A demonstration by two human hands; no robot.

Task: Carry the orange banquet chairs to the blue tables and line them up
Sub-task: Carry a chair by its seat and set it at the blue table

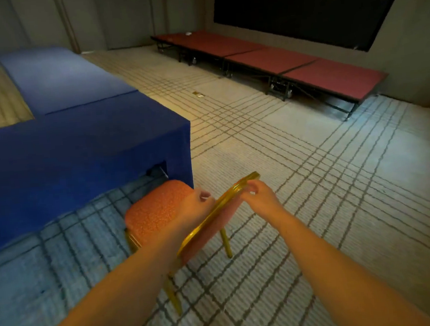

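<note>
Carpet (313, 180) below; left fingers (204, 196), right fingers (249, 189) grip chair backrest (211, 229).

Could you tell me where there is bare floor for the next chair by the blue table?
The carpet between the blue table and the red stage platforms is mostly bare. The table's near edge is crowded: left hand and right hand hold the orange chair there.

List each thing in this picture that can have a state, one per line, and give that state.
blue table: covered with cloth, which is parted at the near corner.
orange chair: upright, seat towards the blue table's corner, held by its backrest top.
left hand: grips the chair's gold backrest frame.
right hand: grips the same frame.
red stage platforms: set up in a row by the wall.
wall screen: dark.
</note>
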